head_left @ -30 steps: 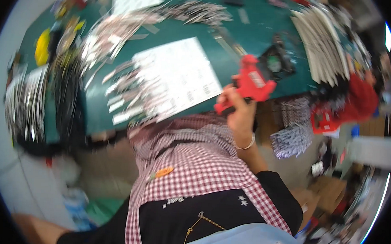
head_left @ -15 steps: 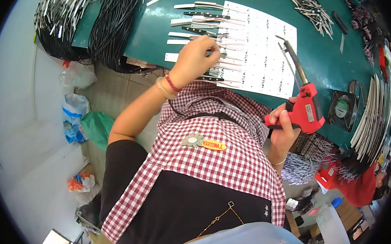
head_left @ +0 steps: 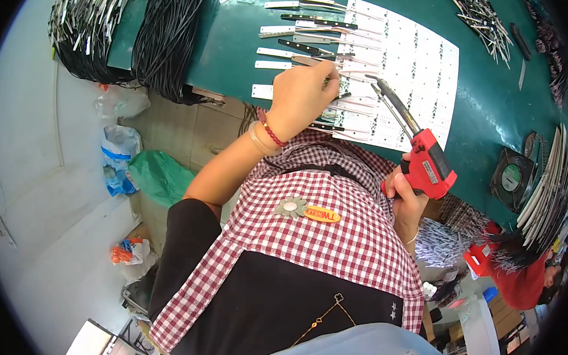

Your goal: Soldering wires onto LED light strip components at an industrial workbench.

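The right hand (head_left: 405, 196) is clamping its fingers round the red soldering gun (head_left: 429, 165) beyond the white panel's (head_left: 404, 68) lower right corner, while the left hand's (head_left: 302, 95) fingers are curling over wired strips (head_left: 273, 65) along the panel's left edge, whether gripping one I cannot tell. Ideally the left hand should be steadying the work while the tip (head_left: 381, 83) is touching briefly. Compared with half a second ago, the tip is reaching nearer that left edge.

In the right fingers (head_left: 398, 185), a red pistol-shaped smooth-plastic tool (head_left: 430, 165); beside the left fingers (head_left: 329, 71), a matt white rectangular sheet (head_left: 420, 82); beyond them, a glossy green tabletop (head_left: 487, 92).
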`<state>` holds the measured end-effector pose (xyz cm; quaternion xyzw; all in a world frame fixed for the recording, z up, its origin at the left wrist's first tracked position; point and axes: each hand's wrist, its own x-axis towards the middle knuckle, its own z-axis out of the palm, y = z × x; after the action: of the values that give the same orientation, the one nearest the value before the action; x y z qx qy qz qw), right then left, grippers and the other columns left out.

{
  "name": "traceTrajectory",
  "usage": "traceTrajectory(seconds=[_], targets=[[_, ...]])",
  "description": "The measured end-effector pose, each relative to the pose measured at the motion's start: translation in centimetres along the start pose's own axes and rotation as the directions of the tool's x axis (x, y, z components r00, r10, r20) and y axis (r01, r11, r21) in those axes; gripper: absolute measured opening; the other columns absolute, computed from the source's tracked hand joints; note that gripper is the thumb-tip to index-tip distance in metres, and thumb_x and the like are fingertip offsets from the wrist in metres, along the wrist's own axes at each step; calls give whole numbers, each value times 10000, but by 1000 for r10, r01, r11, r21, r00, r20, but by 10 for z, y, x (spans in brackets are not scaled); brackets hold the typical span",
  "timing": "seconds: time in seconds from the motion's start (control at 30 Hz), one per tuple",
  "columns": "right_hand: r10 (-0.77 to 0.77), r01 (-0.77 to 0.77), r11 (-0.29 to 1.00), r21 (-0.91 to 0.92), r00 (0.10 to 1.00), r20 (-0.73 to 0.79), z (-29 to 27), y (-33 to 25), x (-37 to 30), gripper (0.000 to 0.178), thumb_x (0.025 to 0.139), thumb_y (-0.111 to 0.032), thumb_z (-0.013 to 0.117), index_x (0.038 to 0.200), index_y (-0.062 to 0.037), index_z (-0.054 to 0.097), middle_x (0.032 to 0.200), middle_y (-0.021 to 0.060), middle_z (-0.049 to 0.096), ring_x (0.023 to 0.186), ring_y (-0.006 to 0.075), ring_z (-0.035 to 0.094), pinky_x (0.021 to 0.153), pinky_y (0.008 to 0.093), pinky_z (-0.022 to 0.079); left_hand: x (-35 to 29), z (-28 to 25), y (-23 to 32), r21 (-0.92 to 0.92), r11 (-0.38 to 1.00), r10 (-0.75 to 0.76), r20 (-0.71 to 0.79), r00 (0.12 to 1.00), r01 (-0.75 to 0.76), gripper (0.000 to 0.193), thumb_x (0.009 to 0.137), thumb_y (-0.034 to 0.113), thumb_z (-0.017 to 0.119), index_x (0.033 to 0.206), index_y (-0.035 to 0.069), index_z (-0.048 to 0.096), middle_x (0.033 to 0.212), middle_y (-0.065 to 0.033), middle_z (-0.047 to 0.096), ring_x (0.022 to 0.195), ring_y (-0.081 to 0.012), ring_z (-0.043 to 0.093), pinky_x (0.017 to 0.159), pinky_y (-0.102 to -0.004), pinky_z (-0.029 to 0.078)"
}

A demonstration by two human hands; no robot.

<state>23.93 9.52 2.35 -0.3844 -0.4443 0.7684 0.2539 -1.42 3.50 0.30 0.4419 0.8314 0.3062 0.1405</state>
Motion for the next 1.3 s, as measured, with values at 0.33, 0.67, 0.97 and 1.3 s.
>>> traceTrajectory(seconds=[0.33,0.67,0.97,1.3], targets=[[29,-22,976,-218,999,26,-4,-1,1,343,834,-71,565,1145,51,487,595,67,508,455,104,423,461,236,353,1,3,2,-8,999,-38,-24,999,37,84,711,131,608,667,61,593,669,-106,619,566,-297,598,500,-380,462],[69,-46,957,-288,995,69,-8,-7,8,272,825,-87,587,1053,37,508,640,66,533,485,106,459,454,219,367,1,4,3,19,996,-81,-27,996,82,86,697,142,626,679,60,608,628,-70,613,543,-225,590,500,-327,442],[125,-74,921,-382,986,110,-8,-13,14,201,818,-108,604,941,39,544,652,56,544,485,87,475,435,208,379,2,2,4,-15,995,-97,-33,995,96,88,704,131,607,649,65,587,658,-94,614,555,-284,595,486,-376,455],[15,101,736,-670,986,164,-17,-17,16,220,738,-118,699,882,21,608,706,55,591,571,144,564,549,245,433,2,5,2,22,996,-86,-38,996,87,80,701,131,622,675,58,603,638,-73,616,544,-227,596,489,-321,441]])
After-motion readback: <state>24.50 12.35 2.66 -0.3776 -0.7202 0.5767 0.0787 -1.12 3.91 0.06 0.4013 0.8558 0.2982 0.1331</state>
